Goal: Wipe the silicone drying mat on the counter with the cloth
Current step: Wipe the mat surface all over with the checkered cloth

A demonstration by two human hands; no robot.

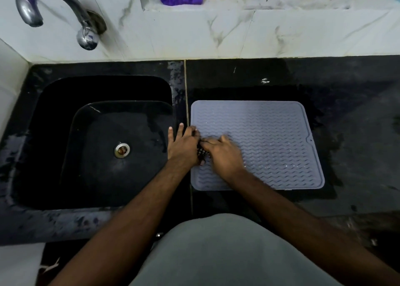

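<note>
- Grey silicone drying mat (266, 143) flat on wet black counter (346, 86), just right of black sink (104, 134).
- Left hand (184, 145) resting on mat's left edge, fingers straight.
- Right hand (223, 153) on mat; grasp impossible to tell.
- Dark checked cloth (201, 153) bunched between both hands.

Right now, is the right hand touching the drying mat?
Touching. The head view shows the right hand lying on the drying mat near its left edge, with no gap visible under the fingers.
</note>
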